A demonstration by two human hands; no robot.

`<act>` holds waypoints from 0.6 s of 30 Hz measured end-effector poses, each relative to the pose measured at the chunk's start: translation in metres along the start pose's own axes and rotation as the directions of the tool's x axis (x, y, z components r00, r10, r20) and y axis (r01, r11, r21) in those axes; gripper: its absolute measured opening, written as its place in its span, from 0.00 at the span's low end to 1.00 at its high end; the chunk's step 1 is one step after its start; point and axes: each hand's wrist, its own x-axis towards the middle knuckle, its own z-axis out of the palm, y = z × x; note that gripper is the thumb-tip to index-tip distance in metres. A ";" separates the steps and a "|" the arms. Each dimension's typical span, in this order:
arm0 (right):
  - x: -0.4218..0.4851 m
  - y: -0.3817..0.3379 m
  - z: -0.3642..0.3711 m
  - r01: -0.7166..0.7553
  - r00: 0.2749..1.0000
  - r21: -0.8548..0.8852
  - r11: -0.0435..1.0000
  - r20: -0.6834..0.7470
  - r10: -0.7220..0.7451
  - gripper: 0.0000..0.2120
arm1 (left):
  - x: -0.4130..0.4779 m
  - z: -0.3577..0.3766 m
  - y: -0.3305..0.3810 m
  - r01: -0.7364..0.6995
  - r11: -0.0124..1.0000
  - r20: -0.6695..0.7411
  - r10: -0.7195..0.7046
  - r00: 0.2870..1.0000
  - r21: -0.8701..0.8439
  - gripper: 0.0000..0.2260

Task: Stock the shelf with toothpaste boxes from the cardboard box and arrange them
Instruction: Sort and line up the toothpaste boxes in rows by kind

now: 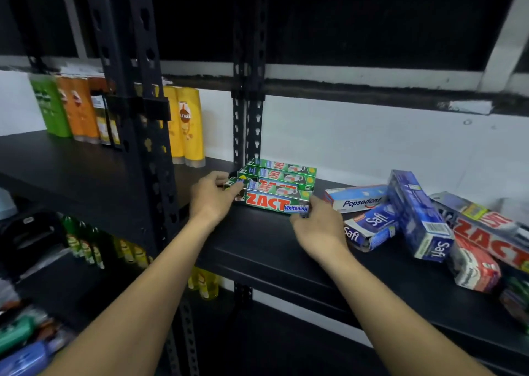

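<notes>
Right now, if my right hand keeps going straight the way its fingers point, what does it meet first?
The front green ZACT box; the right hand is pinching its right end. Beyond lie the other green ZACT boxes, then probably the wall.

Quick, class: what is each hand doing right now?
Left hand: grips the left end of the green toothpaste boxes.
Right hand: pinches the front box at its right end.

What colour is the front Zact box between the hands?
The Zact box is green with red lettering, clearest in the head view.
</notes>
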 end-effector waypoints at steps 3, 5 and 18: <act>0.001 0.009 0.001 0.029 0.999 0.107 0.994 -0.035 -0.025 0.12 | 0.010 0.002 -0.012 0.045 0.992 0.027 -0.043 0.999 -0.119 0.21; 0.003 0.011 0.001 0.018 0.999 0.158 0.987 -0.031 -0.013 0.10 | 0.013 0.004 -0.015 0.045 0.991 0.043 -0.040 0.998 -0.124 0.20; 0.006 0.013 0.006 0.056 0.995 0.079 0.995 -0.084 -0.049 0.12 | 0.013 0.010 -0.018 -0.008 0.996 -0.079 0.001 0.997 -0.092 0.14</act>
